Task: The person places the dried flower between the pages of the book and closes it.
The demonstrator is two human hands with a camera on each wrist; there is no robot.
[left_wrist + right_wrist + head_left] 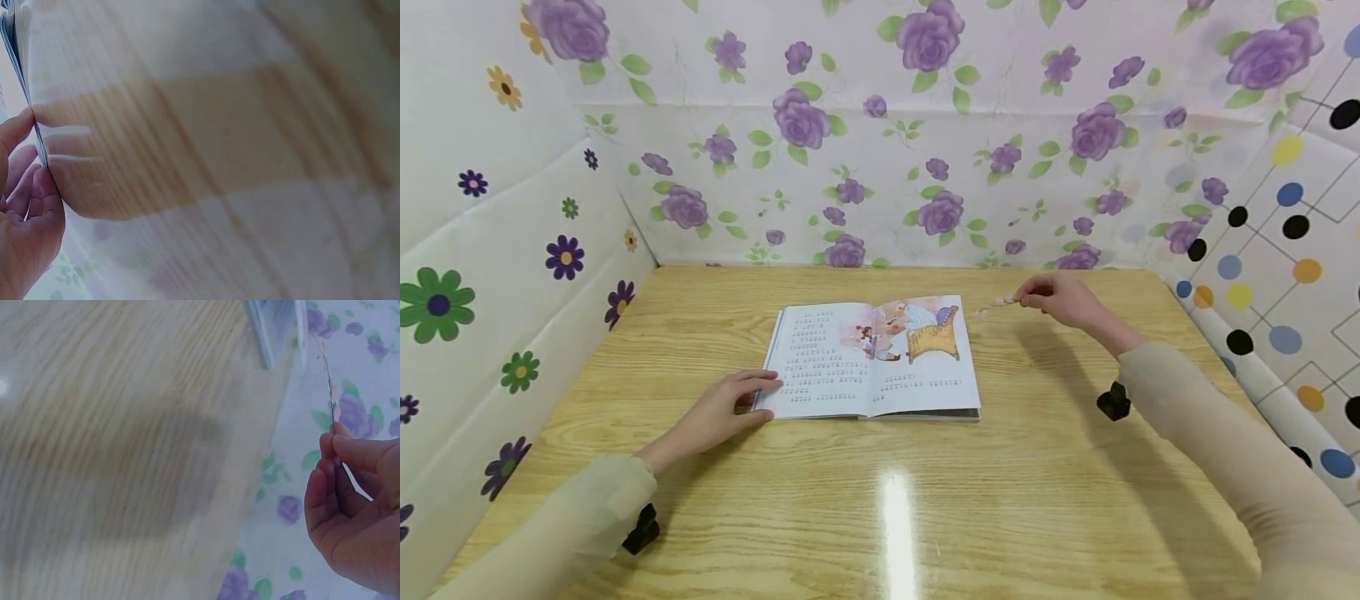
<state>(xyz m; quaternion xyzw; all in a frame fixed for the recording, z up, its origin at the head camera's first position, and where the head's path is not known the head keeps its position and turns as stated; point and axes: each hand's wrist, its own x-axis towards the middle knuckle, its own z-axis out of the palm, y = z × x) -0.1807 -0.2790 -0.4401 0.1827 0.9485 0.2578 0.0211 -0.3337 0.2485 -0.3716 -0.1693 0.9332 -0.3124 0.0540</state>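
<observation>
An open picture book lies on the wooden table, printed text on the left page and an illustration across the right. My left hand rests at the book's lower left edge, fingertips on the page margin and thumb by the near corner. The book's edge shows as a thin line beside that hand in the left wrist view. Off the book's upper right, my right hand pinches one end of a thin, slender strip with pale pink decorations. This strip points toward the book, held between thumb and fingers.
The wooden table carries a bright light reflection near its front. A flowered sheet hangs behind it, with patterned sheets at both sides. A small black object is at the right sleeve, another black object at the left one.
</observation>
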